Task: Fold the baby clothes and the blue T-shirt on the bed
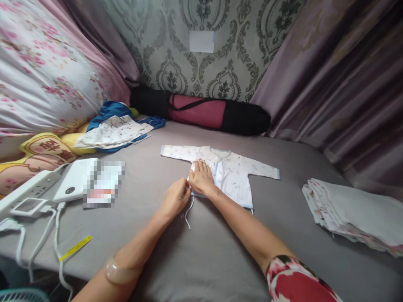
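On grey sheet (289,214): right hand (201,178) flat on shirt (234,180), left hand (176,195) at edge.

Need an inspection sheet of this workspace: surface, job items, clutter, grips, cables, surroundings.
Surface: grey sheet, lightly creased.
Job items: shirt spread out, sleeves outstretched; string trailing at its near edge.
Clutter: folded stack at right; loose clothes, power bank, power strip, yellow strip at left; pixelated item, unidentifiable.
Grips: right hand flat on shirt; left hand curled at its edge, hold unclear.
Cables: white, running over the near-left edge.
Surroundings: wallpaper, curtains, long bag.
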Action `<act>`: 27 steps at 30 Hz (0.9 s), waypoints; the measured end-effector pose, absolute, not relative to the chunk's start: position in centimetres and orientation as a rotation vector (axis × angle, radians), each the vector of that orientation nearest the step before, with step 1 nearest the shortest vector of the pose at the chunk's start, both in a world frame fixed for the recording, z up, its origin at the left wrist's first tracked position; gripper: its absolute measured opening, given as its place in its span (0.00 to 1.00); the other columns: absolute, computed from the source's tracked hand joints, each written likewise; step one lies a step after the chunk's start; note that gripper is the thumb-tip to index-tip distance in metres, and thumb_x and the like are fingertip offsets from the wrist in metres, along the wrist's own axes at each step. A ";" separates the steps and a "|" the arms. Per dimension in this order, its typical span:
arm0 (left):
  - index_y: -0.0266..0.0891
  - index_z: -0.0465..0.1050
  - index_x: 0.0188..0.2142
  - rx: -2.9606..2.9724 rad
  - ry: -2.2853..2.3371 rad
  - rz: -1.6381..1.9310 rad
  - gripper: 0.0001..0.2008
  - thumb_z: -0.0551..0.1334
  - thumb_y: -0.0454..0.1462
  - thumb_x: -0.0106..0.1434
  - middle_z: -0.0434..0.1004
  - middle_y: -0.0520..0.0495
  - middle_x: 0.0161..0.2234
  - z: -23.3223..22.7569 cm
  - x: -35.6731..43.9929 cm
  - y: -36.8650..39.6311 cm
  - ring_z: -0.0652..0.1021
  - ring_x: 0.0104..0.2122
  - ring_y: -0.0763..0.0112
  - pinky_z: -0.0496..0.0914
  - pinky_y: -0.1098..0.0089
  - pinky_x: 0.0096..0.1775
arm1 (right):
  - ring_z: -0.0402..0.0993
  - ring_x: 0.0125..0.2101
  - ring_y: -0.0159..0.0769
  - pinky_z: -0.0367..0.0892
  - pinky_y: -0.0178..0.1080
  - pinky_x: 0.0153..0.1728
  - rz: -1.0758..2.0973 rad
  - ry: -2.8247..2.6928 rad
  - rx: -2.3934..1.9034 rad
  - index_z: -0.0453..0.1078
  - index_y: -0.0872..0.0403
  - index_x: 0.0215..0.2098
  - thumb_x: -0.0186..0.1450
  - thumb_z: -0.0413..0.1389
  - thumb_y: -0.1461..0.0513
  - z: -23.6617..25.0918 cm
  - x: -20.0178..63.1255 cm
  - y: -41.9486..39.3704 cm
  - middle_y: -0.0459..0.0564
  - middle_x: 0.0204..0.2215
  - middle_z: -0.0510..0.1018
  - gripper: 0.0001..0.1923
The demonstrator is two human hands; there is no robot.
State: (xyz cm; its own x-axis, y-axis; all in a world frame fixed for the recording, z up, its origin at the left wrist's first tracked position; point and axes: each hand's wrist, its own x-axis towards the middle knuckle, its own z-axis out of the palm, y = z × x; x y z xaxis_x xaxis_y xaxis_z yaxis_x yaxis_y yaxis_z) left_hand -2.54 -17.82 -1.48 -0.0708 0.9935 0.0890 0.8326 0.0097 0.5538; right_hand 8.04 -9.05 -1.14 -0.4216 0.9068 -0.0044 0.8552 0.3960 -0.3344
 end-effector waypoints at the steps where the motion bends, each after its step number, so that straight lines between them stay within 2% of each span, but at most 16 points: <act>1: 0.43 0.63 0.35 1.866 1.964 0.688 0.02 0.54 0.37 0.64 0.74 0.48 0.31 -1.4 -2.6 -17.8 0.75 0.33 0.65 0.65 0.68 0.35 | 0.41 0.67 0.46 0.37 0.46 0.65 0.370 -2.441 -1.595 0.50 0.67 0.66 0.71 0.37 0.56 -1.3 7.9 -8.8 0.63 0.68 0.50 0.31; 7: 0.41 0.66 0.34 1.713 1.968 0.683 0.03 0.57 0.35 0.58 0.71 0.53 0.26 -0.3 -2.9 -17.7 0.73 0.28 0.69 0.64 0.70 0.32 | 0.43 0.67 0.49 0.37 0.50 0.64 0.253 -2.380 -1.577 0.52 0.65 0.66 0.72 0.39 0.53 -2.1 7.6 -9.5 0.63 0.67 0.52 0.31; 12: 0.39 0.67 0.32 1.504 1.961 0.807 0.05 0.57 0.35 0.54 0.72 0.53 0.25 0.3 -3.5 -17.2 0.73 0.27 0.70 0.65 0.71 0.31 | 0.36 0.68 0.46 0.31 0.49 0.65 0.384 -2.496 -1.555 0.45 0.66 0.69 0.72 0.38 0.55 -1.7 8.7 -12.5 0.61 0.69 0.44 0.33; 19: 0.39 0.69 0.34 1.569 1.930 1.036 0.10 0.54 0.33 0.52 0.75 0.50 0.31 -0.7 -3.7 -17.1 0.74 0.30 0.70 0.68 0.70 0.35 | 0.33 0.69 0.45 0.32 0.47 0.66 0.499 -2.570 -1.447 0.45 0.70 0.68 0.72 0.38 0.55 -0.6 10.6 -17.6 0.62 0.69 0.42 0.33; 22: 0.38 0.70 0.37 1.682 1.854 1.083 0.12 0.54 0.34 0.53 0.75 0.49 0.33 -1.1 -3.5 -17.1 0.74 0.31 0.70 0.69 0.70 0.34 | 0.34 0.68 0.48 0.36 0.48 0.66 0.591 -2.605 -1.351 0.46 0.71 0.68 0.71 0.40 0.55 0.3 12.0 -20.0 0.64 0.69 0.42 0.34; 24: 0.39 0.71 0.38 1.766 1.819 1.094 0.13 0.53 0.33 0.54 0.75 0.48 0.34 -1.2 -3.4 -17.2 0.75 0.33 0.69 0.69 0.69 0.35 | 0.41 0.68 0.50 0.44 0.49 0.64 0.677 -2.657 -1.223 0.52 0.70 0.66 0.71 0.41 0.55 1.3 13.2 -20.9 0.66 0.68 0.48 0.32; 25: 0.39 0.71 0.38 1.814 1.809 1.097 0.13 0.53 0.33 0.55 0.75 0.48 0.34 -1.2 -3.3 -17.3 0.75 0.34 0.68 0.70 0.68 0.36 | 0.49 0.66 0.50 0.51 0.47 0.62 0.732 -2.683 -1.151 0.58 0.67 0.64 0.71 0.42 0.55 1.9 13.9 -20.9 0.65 0.66 0.56 0.30; 27: 0.40 0.72 0.38 1.932 1.784 1.082 0.12 0.53 0.32 0.57 0.76 0.47 0.35 -1.0 -3.1 -17.5 0.74 0.37 0.66 0.70 0.66 0.39 | 0.68 0.55 0.46 0.63 0.42 0.53 0.819 -2.689 -1.091 0.71 0.60 0.53 0.72 0.40 0.57 2.9 15.3 -19.8 0.59 0.54 0.74 0.24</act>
